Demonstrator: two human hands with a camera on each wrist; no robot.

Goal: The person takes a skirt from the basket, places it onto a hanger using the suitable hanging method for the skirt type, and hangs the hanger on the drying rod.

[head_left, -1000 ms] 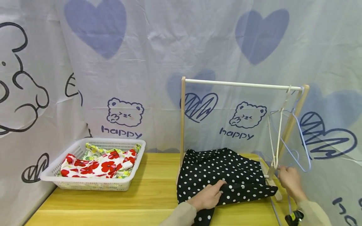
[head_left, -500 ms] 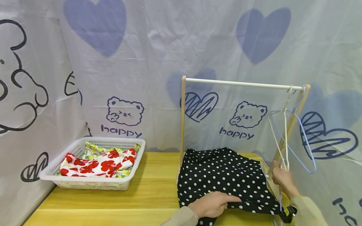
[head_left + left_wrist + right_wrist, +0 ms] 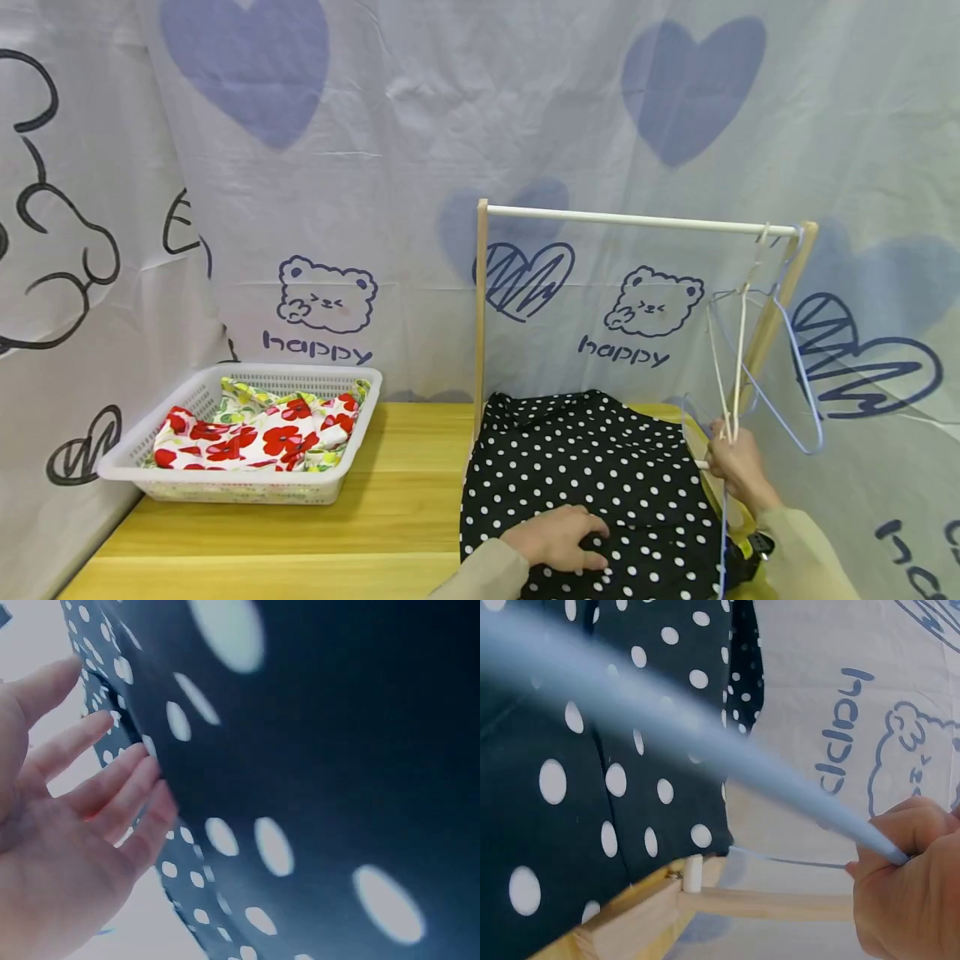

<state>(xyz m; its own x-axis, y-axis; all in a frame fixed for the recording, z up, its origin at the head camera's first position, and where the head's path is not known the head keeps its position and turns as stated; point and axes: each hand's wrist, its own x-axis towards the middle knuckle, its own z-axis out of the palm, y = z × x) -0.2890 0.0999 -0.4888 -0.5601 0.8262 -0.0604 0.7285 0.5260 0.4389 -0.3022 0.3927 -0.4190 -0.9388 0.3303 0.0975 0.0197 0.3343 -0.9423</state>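
A black garment with white polka dots (image 3: 577, 467) lies spread over the table under the rack; its exact kind cannot be told. My left hand (image 3: 558, 540) is over its near part, fingers loosely spread and gripping nothing. In the left wrist view the fingertips (image 3: 161, 799) are close against the dotted cloth. My right hand (image 3: 738, 468), at the garment's right side, grips a light blue clothes hanger (image 3: 705, 742). One bar of that hanger runs into the fist in the right wrist view, while its far parts are partly hidden.
A wooden rack with a white rail (image 3: 637, 219) stands behind the garment. From its right end hang a white hanger (image 3: 741, 358) and a blue hanger (image 3: 797, 358), near my right hand. At left, a white basket (image 3: 240, 487) holds floral clothes (image 3: 285, 439).
The garment's near edge, folded up and held by my left hand earlier, now lies lower and nearer me. My left fingers have let go of it. My right hand has shifted slightly left.
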